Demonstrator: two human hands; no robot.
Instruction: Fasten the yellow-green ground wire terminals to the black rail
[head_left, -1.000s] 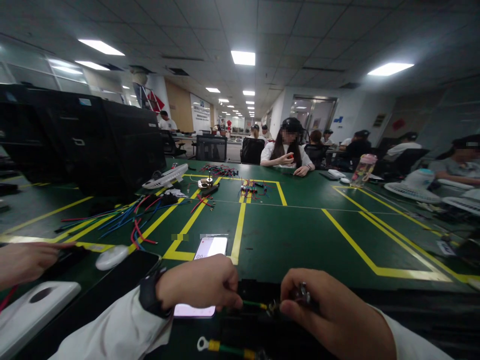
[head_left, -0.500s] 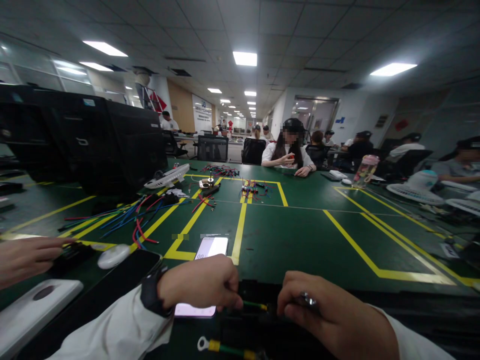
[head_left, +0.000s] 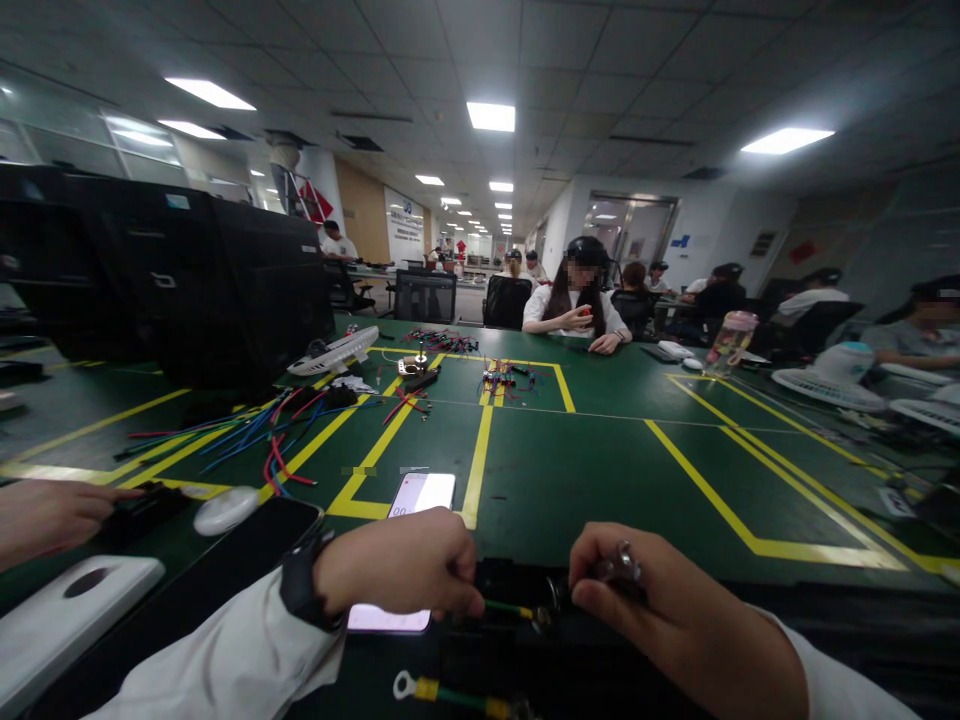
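Note:
My left hand is closed in a pinch on a short green wire with a yellow end. The wire's end lies at a metal fastener on a black part. A ring-like metal piece stands by the fingertips of my right hand. Small shiny metal parts, too blurred to name exactly, are held in that hand's curled fingers. In front lies a second green wire with a yellow band and a ring terminal.
A lit phone lies behind my left hand. At left are another person's hand, a white round object and a white case. Loose wires and black computer cases stand beyond. A person sits opposite.
My right hand has moved slightly up and right, away from the wire's end, uncovering the fastener and the ring-like piece. My left hand has stayed nearly still.

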